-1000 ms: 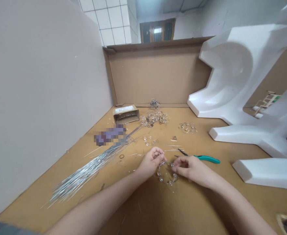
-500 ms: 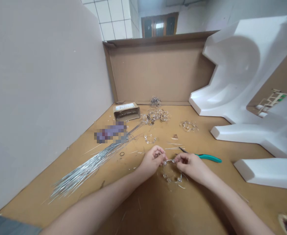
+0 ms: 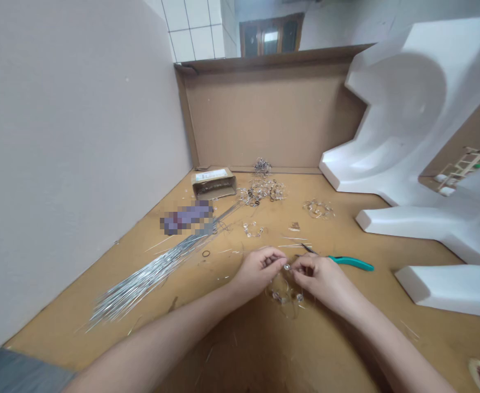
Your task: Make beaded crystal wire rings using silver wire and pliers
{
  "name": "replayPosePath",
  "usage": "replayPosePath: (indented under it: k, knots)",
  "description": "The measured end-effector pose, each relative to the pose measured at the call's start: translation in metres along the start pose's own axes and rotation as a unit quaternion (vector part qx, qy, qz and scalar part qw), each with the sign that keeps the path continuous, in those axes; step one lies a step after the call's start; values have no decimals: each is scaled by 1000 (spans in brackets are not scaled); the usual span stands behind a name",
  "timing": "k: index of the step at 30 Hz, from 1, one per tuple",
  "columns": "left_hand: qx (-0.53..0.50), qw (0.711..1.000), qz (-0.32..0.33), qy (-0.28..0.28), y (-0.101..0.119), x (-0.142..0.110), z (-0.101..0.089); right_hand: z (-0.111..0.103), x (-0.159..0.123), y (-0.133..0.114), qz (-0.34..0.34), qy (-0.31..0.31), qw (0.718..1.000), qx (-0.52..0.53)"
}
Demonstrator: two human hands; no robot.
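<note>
Together, the left hand [image 3: 264, 267] and the right hand [image 3: 317, 273] pinch the top of a beady wire ring [image 3: 280, 297], and the rest hangs down just under the fingers. One clear bead [image 3: 286, 267] sits between the two pinches. Green pliers [image 3: 353, 263] lie just past the right hand. Long shiny wires [image 3: 145, 281] lie left of the grip.

No text, brand, number or sign can be read. The small cardboard box [image 3: 214, 189] on the surface [image 3: 325, 349] bears a pale label [image 3: 211, 175] on its top, with marks too small and blurred to make out. The patch [image 3: 186, 217] beside the wires [image 3: 153, 278] is pixelated, so any print there is hidden.
</note>
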State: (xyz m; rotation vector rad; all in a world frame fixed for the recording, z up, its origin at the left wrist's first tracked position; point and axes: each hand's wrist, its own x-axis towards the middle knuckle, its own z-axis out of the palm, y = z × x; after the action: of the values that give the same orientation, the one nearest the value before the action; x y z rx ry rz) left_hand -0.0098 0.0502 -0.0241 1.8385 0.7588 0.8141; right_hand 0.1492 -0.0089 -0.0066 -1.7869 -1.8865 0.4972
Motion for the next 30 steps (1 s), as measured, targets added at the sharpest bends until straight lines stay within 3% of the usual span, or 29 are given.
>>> replayPosePath:
  k: [4,12,24,30]
  knots:
    - [70,996,48,5,2,-1,0,1,1,1,-10,4,1000,-1]
    - [-44,999,-6,-19,2,-5,0,-2,0,2,-27,2,999,33]
    - [63,997,48,-27,-2,-3,0,-7,-2,-3,-58,3,998,3]
    - [195,970,146,-13,2,-4,1,-5,-2,-7,-38,24,997,-63]
